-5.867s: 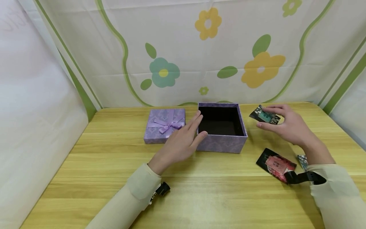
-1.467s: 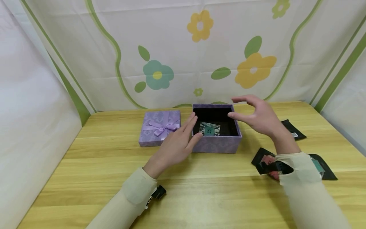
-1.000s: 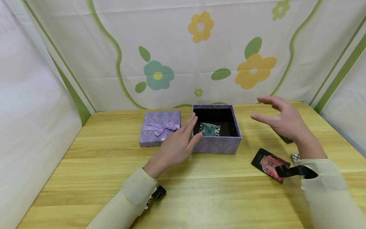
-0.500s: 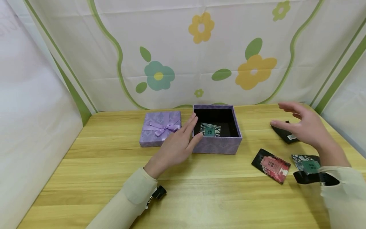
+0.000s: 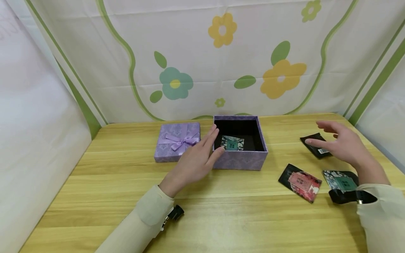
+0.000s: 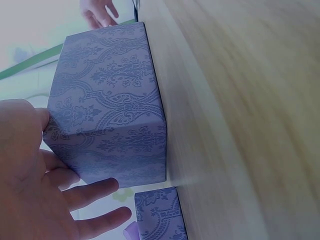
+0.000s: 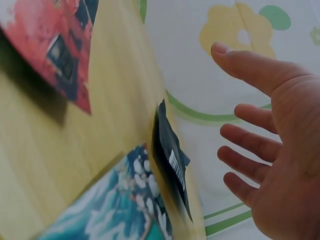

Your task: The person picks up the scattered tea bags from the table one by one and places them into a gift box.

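Note:
An open purple patterned gift box (image 5: pixel 238 160) stands on the table, its inside black. A small green floral sachet (image 5: pixel 232 143) lies in it. My left hand (image 5: pixel 193 165) rests against the box's left side with fingers extended; the left wrist view shows the fingers by the box's wall (image 6: pixel 115 150). My right hand (image 5: pixel 346 146) hovers, holding nothing, over a black sachet (image 5: pixel 316 149) lying barcode side up. In the right wrist view the fingers are apart from that black sachet (image 7: pixel 172 160), thumb spread.
The purple box lid (image 5: pixel 174 142) with a ribbon bow lies left of the box, partly behind my left hand. A red floral sachet (image 5: pixel 302 182) and a green floral sachet (image 5: pixel 341 181) lie at the right, the latter partly under my right wrist. A patterned curtain (image 5: pixel 196 45) hangs behind the table.
The green sachet my right hand held earlier now lies in the box. The emptied right hand has moved rightward and down to the black sachet. My left hand stays at the box.

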`<state>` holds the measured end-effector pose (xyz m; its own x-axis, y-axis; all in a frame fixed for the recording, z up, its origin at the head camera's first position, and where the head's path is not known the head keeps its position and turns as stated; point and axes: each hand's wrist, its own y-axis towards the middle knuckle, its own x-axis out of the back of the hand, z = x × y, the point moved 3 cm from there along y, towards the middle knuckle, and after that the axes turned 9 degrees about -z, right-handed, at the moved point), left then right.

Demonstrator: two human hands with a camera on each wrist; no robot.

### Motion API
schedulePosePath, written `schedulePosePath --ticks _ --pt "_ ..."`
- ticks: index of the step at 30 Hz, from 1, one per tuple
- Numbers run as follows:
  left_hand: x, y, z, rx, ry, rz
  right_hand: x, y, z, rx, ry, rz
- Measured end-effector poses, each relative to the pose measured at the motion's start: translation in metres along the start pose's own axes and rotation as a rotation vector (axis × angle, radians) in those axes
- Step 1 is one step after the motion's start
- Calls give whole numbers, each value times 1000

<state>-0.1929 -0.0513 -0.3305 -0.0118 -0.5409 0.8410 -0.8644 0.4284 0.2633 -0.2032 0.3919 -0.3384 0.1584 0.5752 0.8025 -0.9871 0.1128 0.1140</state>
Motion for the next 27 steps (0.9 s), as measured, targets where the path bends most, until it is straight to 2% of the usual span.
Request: schedulePosePath --ticks 6,15,27 --pt "0 0 0 -2 -3 -9 -1 1 -13 -34 -67 51" --pt "1 -1 0 -8 -5 -8 -7 3 -25 -69 -81 111" --pt "0 0 -1 -8 -10 -12 -13 5 -30 -46 -104 142"
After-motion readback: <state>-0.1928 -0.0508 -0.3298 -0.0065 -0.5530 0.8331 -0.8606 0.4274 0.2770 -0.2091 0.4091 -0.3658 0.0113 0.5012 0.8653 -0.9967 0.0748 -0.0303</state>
